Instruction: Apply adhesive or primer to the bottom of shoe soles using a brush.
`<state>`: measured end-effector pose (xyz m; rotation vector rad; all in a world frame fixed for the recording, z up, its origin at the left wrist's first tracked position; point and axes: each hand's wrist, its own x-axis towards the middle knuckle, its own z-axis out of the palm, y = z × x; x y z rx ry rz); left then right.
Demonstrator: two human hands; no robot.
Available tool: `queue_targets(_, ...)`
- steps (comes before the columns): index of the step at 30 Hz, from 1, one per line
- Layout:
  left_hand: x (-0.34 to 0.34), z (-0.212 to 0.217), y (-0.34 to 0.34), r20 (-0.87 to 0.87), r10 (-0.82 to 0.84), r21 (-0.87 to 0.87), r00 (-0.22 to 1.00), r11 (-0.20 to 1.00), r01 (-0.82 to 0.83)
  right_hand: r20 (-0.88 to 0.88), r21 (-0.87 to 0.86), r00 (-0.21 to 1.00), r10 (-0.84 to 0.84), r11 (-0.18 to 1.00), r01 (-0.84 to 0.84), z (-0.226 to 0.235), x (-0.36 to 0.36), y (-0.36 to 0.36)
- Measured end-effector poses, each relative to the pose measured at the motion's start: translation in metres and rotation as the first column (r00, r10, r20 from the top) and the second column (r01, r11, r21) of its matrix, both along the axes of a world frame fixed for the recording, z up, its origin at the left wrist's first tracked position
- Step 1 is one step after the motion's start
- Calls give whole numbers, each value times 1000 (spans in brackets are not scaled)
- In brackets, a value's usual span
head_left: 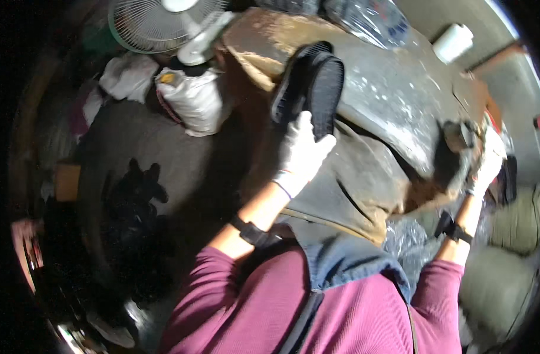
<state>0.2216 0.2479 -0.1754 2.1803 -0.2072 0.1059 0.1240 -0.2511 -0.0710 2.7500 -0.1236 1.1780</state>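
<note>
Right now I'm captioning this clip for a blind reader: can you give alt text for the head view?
A person's white-gloved left hand holds up a black shoe sole, while the gloved right hand rests at the edge of a stained, worn worktable. A white fan and a white sack sit to the left, beyond the maroon sleeves.

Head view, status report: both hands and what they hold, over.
Left hand, white-gloved, fingers closed on black shoe sole. Right hand at worn bench edge, grip blurred. Nothing between them.
</note>
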Motion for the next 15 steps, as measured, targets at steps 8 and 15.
queue_targets(8,-6,-7,-5,119,107,375,987,916,-144,-56,697,983,177,712,-88,8,-6,133)
queue_targets(15,-2,-1,-2,-104,193,-218,976,953,-212,9,706,967,254,683,-186,44,1,218)
